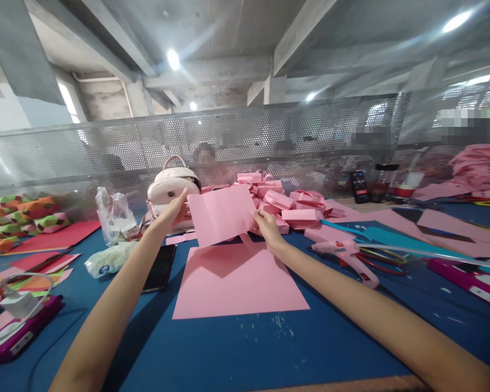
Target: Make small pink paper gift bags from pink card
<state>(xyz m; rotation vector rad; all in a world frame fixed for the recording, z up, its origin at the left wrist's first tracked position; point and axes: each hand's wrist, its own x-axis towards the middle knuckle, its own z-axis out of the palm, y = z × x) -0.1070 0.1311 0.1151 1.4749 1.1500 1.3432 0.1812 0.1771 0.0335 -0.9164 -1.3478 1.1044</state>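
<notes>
Between my two hands a sheet of pink paper (222, 215) is held up at a slant, with faint crease lines across it. My left hand (180, 209) grips its left edge; some fingers are hidden behind it. At the right edge, my right hand (266, 224) pinches the paper between thumb and fingers. Below, a larger pink sheet (240, 288) lies flat on the blue table (212, 348), partly shaded by the raised one. Just behind sits a heap of folded pink paper boxes (280, 200).
Left of the sheets are a black phone (160, 268), a tissue pack (110, 260), a plastic bag (115, 212) and a white backpack (173, 188). A pink glue gun (347, 256) lies right, near a purple power strip (469, 280). A perforated metal screen (237, 136) stands behind.
</notes>
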